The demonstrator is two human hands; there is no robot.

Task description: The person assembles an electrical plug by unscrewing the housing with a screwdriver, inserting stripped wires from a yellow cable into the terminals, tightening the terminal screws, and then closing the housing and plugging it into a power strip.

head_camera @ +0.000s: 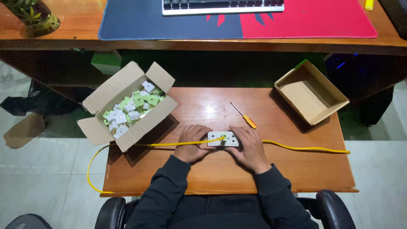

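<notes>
Socket plate (224, 138) held by 2 hands.

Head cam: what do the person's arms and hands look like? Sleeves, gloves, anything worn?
Both arms wear long dark grey, soft-looking sleeves that end at the wrists with plain cuffs. The left hand and right hand are bare: no gloves, and no rings or watch can be made out. No markings show on the sleeves.

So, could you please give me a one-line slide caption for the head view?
Both hands, left hand and right hand, hold a white socket plate over a yellow cable.
</notes>
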